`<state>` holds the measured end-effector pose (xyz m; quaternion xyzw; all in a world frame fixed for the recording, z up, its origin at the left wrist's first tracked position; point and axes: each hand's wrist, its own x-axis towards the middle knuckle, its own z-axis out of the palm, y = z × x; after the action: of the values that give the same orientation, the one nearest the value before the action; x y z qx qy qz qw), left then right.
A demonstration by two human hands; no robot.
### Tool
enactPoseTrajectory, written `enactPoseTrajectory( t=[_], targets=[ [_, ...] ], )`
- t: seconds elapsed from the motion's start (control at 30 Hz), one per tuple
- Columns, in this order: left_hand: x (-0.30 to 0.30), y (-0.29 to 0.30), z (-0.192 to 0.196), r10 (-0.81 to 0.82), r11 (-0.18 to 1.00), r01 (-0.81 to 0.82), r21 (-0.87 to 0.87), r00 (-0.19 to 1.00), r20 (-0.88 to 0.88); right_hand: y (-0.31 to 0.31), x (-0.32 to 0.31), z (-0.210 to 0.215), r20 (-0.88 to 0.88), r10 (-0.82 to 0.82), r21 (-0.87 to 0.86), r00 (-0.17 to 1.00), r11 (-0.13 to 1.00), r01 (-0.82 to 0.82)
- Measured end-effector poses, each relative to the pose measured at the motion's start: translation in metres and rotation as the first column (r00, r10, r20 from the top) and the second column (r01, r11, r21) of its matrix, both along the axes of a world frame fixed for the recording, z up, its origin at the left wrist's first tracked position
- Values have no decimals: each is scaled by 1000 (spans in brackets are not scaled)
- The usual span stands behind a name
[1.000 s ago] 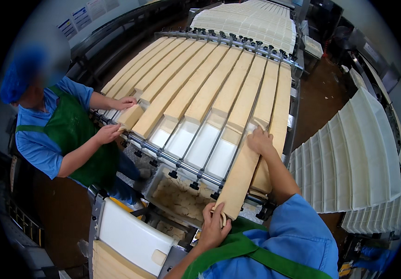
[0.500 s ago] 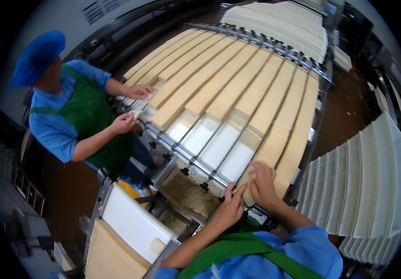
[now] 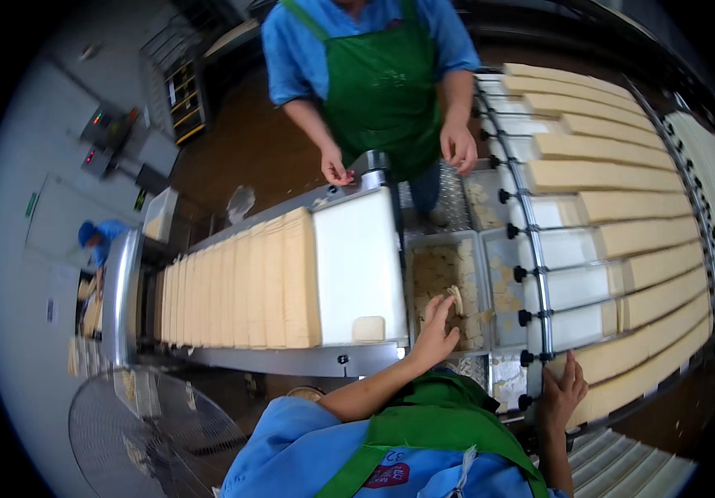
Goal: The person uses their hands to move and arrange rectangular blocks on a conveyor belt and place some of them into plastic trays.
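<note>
A: Report signs and labels by position.

B: A small green rectangular sign [image 3: 31, 205] sits on the pale wall at far left. Below it, a small white label [image 3: 49, 310] is fixed to the same wall. A grey control box [image 3: 102, 133] at upper left carries red and green lamps. A patch [image 3: 388, 475] in red and blue is sewn on the wearer's green apron [image 3: 424, 423] at the bottom edge; its print is not readable.

A: Report what is cut off or unclear.

B: The co-worker [image 3: 374, 75] across the line is cut at the shoulders by the top edge. A second person in a blue cap [image 3: 96, 236] at far left is small and mostly hidden by the machine frame. The fan [image 3: 154, 436] at lower left is cut by the rim.

A: Report the hands.

B: The left hand [image 3: 436, 328] reaches forward over the scrap tray [image 3: 449, 290], fingers loosely extended and pinching a small pale dough piece [image 3: 455, 299] at the fingertips. The tray lies between the white belt [image 3: 357, 266] and the lane conveyor. The right hand [image 3: 563, 392] lies open and flat, fingers spread, on the near end of a dough strip [image 3: 639, 378] at the conveyor's near edge. The block of cut dough slabs [image 3: 241, 282] stands on the belt, well apart from both hands.
</note>
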<state>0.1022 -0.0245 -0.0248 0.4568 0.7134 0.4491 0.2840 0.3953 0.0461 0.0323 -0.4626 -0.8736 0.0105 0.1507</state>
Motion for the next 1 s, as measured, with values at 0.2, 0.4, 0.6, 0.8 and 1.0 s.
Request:
enactPoseTrajectory(
  t=[0.2,0.4,0.6,0.8,1.0],
  targets=[
    [-19,-44,-9,119,990,-134,39,958,262,2,-2,-14,-9,-5,151,1000,989,7],
    [-39,-83,-2,156,982,-180,53,939,306,3,0,-19,59,-214,198,975,960,198],
    [-74,-136,8,331,911,-365,189,924,190,17,9,-44,186,-328,118,926,943,310],
    [-132,-232,-19,763,631,-766,123,584,-278,-2,-79,-25,-55,-42,30,998,999,44],
    [-177,-274,-72,910,334,-940,-64,339,-240,-72,-237,11,-310,512,-77,801,826,-558]
  ],
)
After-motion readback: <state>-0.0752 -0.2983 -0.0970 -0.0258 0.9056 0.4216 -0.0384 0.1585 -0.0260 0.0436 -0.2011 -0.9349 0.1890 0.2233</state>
